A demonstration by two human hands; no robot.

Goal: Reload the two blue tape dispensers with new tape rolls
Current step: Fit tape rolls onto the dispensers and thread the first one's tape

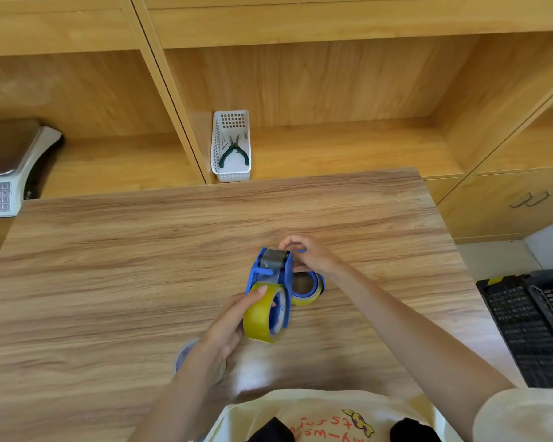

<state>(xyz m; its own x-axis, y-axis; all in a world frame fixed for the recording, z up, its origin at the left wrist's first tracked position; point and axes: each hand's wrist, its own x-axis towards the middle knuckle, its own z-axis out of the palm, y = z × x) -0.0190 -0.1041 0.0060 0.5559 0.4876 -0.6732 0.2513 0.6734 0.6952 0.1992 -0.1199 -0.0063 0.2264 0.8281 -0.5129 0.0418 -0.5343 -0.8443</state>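
Observation:
A blue tape dispenser [270,272] is held above the wooden table [141,266] near its middle. A yellow tape roll [259,317] sits in the dispenser's near end. My left hand [233,320] grips that roll with the thumb on its outer face. My right hand [310,253] holds the dispenser's far end by the metal cutter plate. Behind the dispenser, on the table, lies a second blue dispenser [307,287] with a yellow roll in it, partly hidden. Another tape roll [186,355] lies under my left forearm, mostly hidden.
A white basket [232,148] with green-handled pliers stands on the shelf beyond the table. A weighing scale [4,173] sits at the far left. Black crates [530,327] stand on the floor to the right. Wooden cabinets line the back.

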